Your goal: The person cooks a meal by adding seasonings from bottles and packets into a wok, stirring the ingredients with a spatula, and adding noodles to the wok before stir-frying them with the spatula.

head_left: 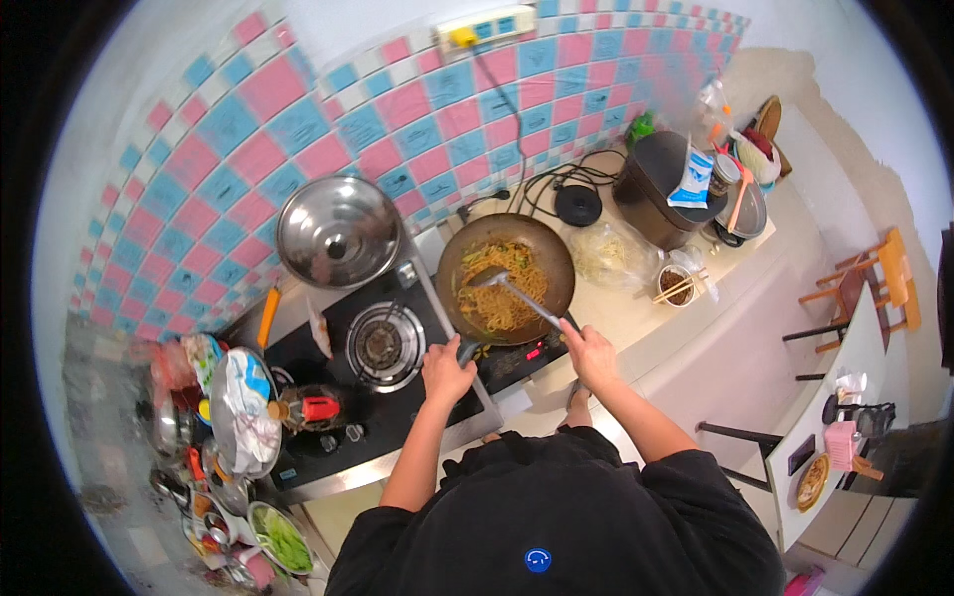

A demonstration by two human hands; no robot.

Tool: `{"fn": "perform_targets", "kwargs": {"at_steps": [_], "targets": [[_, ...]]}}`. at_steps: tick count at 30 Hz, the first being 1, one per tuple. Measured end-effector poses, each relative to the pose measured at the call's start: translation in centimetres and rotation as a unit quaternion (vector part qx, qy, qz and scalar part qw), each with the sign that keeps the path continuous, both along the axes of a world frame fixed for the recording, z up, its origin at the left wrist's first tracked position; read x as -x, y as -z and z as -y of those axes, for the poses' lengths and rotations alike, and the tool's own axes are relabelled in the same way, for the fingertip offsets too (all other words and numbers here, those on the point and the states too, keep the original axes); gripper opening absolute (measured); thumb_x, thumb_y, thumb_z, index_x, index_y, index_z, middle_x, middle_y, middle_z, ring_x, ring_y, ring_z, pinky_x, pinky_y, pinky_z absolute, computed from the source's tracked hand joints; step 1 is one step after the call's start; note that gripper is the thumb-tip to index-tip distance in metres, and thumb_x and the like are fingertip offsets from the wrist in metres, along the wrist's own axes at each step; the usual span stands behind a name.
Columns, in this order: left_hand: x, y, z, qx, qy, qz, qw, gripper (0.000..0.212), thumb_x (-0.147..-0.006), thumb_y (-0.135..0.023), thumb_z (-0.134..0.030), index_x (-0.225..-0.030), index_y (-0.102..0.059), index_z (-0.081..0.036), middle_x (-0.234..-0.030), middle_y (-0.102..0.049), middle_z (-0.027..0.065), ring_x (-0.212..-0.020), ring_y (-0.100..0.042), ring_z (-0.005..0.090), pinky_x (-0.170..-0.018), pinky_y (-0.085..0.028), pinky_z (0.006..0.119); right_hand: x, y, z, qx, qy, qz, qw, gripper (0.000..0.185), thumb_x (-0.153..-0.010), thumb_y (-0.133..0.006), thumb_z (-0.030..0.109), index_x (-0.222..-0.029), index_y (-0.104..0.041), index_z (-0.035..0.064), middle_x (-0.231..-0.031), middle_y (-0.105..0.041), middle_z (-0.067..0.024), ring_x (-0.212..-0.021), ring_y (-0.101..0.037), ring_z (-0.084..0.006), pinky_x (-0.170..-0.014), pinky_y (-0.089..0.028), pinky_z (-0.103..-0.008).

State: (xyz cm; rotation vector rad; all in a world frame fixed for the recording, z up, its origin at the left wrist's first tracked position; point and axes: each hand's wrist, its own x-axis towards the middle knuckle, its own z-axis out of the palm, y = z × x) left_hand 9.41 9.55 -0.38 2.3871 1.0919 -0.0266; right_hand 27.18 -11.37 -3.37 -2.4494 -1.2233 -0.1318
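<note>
My left hand (448, 370) grips the dark handle (467, 352) of a wok (557, 246) standing on an induction cooktop (531, 360) with a lit red display. In my right hand (590, 353) is the handle of a metal spatula (528, 298), its blade resting among the noodles. Browned noodles (510, 304) with bits of green vegetable lie in the wok. Left of the wok is a gas burner (382, 346) with nothing on it. Behind that burner sits a large shiny steel lid (339, 231).
Right of the wok are a plastic bag of pale noodles (607, 253), a cup with chopsticks (677, 286) and a dark rice cooker (656, 194). A black cable (514, 112) hangs behind. At left stand a red-labelled bottle (320, 408) and a bowl of lettuce (282, 538).
</note>
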Motion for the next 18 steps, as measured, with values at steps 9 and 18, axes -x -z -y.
{"fn": "perform_targets", "kwargs": {"at_steps": [9, 18], "targets": [[-17.7, -2.6, 7.1, 0.020, 0.159, 0.183, 0.970, 0.036, -0.076, -0.059, -0.009, -0.111, -0.056, 0.000, -0.108, -0.052, 0.0188, -0.104, -0.049, 0.0341, -0.089, -0.041, 0.038, -9.4, 4.9, 3.9, -0.142, -0.067, -0.187, 0.970, 0.033, -0.079, -0.057, 0.012, -0.112, -0.055, 0.0061, -0.088, -0.057, -0.0132, -0.085, -0.055, -0.0321, -0.075, -0.046, -0.0403], [-36.1, 5.0, 10.2, -0.052, 0.202, 0.147, 0.967, 0.036, -0.074, -0.056, -0.001, -0.106, -0.064, -0.015, -0.129, -0.037, 0.0203, -0.117, -0.038, 0.0374, -0.095, -0.036, 0.041, -25.7, 11.6, 0.4, -0.061, 0.090, -0.296, 0.949, 0.040, -0.074, -0.044, -0.003, -0.113, -0.053, 0.0042, -0.109, -0.053, -0.0224, -0.099, -0.052, -0.0372, -0.087, -0.043, -0.0417]]}}
